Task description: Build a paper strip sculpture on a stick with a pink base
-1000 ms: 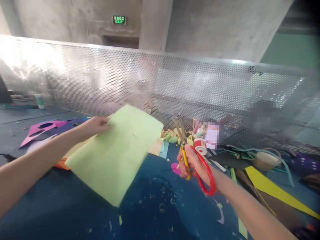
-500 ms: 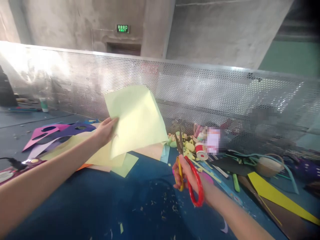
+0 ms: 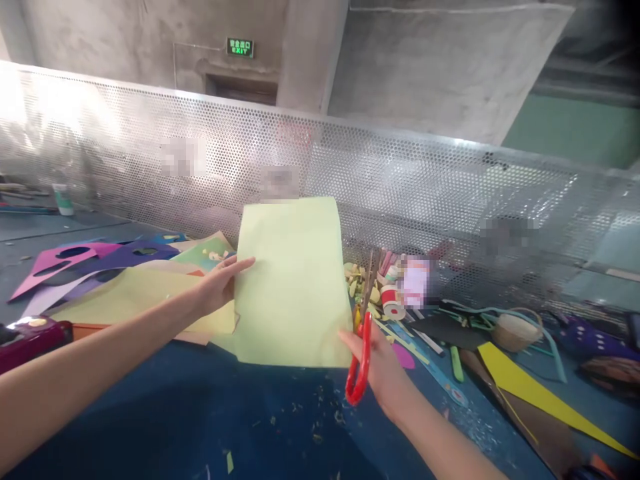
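A pale yellow-green sheet of paper [image 3: 293,287] is held up in front of me above the blue table. My left hand [image 3: 223,283] is closed on its left edge, thumb in front and fingers behind. At the lower right edge, my right hand [image 3: 375,360] has its thumb against the sheet. That same hand holds scissors [image 3: 361,363] with red and yellow handles, blades pointing up beside the paper. Part of the right hand's fingers is hidden behind the sheet and handles.
Cut coloured papers [image 3: 125,257] lie at the left, near a dark red device [image 3: 37,341]. Small yellow-green cutouts, a red-and-white spool [image 3: 393,302] and a yellow paper strip [image 3: 545,393] lie at the right. A perforated metal panel [image 3: 425,180] stands behind. Paper scraps dot the blue table [image 3: 165,413].
The sheet has swung from tilted to nearly upright and faces me. My right hand, with the scissors, has come to the sheet's lower right edge and now touches it. The view has shifted slightly.
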`<control>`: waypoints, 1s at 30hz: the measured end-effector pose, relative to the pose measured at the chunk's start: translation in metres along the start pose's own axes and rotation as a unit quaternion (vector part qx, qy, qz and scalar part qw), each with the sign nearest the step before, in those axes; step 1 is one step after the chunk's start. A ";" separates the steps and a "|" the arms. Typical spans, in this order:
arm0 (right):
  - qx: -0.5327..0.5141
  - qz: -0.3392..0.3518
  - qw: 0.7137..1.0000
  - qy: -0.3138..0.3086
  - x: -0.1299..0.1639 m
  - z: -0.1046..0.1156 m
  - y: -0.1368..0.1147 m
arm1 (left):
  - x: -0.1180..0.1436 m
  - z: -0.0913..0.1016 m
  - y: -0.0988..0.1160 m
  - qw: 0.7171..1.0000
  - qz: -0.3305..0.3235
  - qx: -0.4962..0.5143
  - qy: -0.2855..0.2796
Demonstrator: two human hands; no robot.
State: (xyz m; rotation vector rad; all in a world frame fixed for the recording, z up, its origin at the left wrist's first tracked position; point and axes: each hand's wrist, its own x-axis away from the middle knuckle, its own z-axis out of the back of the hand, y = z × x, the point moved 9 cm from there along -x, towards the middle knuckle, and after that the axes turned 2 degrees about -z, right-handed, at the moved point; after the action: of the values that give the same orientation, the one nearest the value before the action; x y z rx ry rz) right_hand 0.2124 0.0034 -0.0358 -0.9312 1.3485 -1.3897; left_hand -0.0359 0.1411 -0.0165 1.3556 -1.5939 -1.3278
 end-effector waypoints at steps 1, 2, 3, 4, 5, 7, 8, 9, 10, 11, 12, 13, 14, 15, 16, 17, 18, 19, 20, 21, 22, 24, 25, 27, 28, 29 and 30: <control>0.011 0.001 1.000 -0.009 0.000 -0.001 0.000 | 0.003 -0.002 -0.005 0.999 0.028 0.005 -0.013; 0.016 0.001 1.000 -0.019 0.001 -0.003 0.001 | 0.006 -0.005 -0.010 0.998 0.062 0.011 -0.029; 0.019 0.001 0.999 -0.030 0.002 -0.005 0.001 | 0.011 -0.008 -0.015 0.994 0.096 0.014 -0.047; 0.021 0.001 0.999 -0.037 0.002 -0.006 0.001 | 0.015 -0.012 -0.020 0.990 0.124 0.013 -0.066; 0.023 0.003 0.999 -0.040 0.003 -0.007 0.000 | 0.019 -0.016 -0.022 0.987 0.141 0.008 -0.082; 0.018 0.005 0.999 -0.036 0.003 -0.007 -0.001 | 0.023 -0.022 -0.024 0.983 0.147 -0.004 -0.111; 0.013 0.005 0.999 -0.033 0.003 -0.006 -0.002 | 0.024 -0.024 -0.023 0.983 0.140 -0.009 -0.121; 0.008 0.006 0.999 -0.031 0.003 -0.005 -0.002 | 0.023 -0.025 -0.022 0.983 0.131 -0.015 -0.127; 0.006 0.007 1.000 -0.030 0.003 -0.005 -0.003 | 0.022 -0.025 -0.022 0.984 0.123 -0.024 -0.130; 0.004 0.011 0.999 -0.031 0.003 -0.005 -0.004 | 0.021 -0.024 -0.022 0.984 0.118 -0.035 -0.130; 0.004 0.015 0.999 -0.034 0.003 -0.005 -0.005 | 0.019 -0.021 -0.022 0.983 0.116 -0.047 -0.130; 0.003 0.021 0.999 -0.036 0.003 -0.005 -0.005 | 0.018 -0.019 -0.022 0.983 0.116 -0.058 -0.130; -0.001 0.025 0.999 -0.037 0.002 -0.005 -0.005 | 0.015 -0.014 -0.020 0.984 0.115 -0.063 -0.123; -0.010 0.026 0.999 -0.036 0.002 -0.005 -0.004 | 0.012 -0.009 -0.017 0.986 0.110 -0.062 -0.110; -0.026 0.023 0.999 -0.040 0.002 -0.006 -0.003 | 0.009 -0.002 -0.013 0.989 0.102 -0.056 -0.093; -0.050 0.018 0.997 -0.051 0.002 -0.008 -0.001 | 0.006 0.006 -0.007 0.992 0.090 -0.048 -0.070; -0.081 0.007 0.994 -0.072 0.002 -0.013 0.002 | 0.003 0.014 -0.001 0.995 0.079 -0.041 -0.050; -0.113 -0.005 0.989 -0.098 0.003 -0.019 0.004 | 0.000 0.021 0.005 0.996 0.069 -0.035 -0.037; -0.142 -0.022 0.981 -0.128 0.005 -0.025 0.006 | -0.002 0.027 0.011 0.997 0.059 -0.028 -0.030; -0.163 -0.040 0.973 -0.157 0.007 -0.031 0.007 | -0.004 0.032 0.017 0.998 0.046 -0.019 -0.027; -0.173 -0.056 0.966 -0.182 0.010 -0.037 0.008 | -0.007 0.037 0.022 0.999 0.031 -0.010 -0.024; -0.168 -0.080 0.959 -0.214 0.016 -0.043 0.008 | -0.010 0.046 0.029 1.000 0.001 0.003 -0.019; -0.158 -0.084 0.958 -0.223 0.019 -0.044 0.008 | -0.012 0.050 0.030 1.000 -0.008 0.004 -0.016; -0.128 -0.084 0.960 -0.235 0.022 -0.044 0.007 | -0.014 0.057 0.029 1.000 -0.014 0.000 -0.010; -0.111 -0.082 0.961 -0.240 0.023 -0.043 0.006 | -0.016 0.059 0.027 1.000 -0.013 -0.003 -0.009; -0.096 -0.081 0.962 -0.244 0.025 -0.043 0.006 | -0.016 0.061 0.026 1.000 -0.011 -0.005 -0.008; -0.084 -0.080 0.962 -0.249 0.026 -0.043 0.006 | -0.017 0.062 0.025 1.000 -0.009 -0.008 -0.009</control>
State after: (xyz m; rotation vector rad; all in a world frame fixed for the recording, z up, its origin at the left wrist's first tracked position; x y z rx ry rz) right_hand 0.1651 -0.0095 -0.0486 -1.4217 1.0302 -1.0652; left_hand -0.0961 0.1734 -0.0080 1.3551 -1.5828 -1.3641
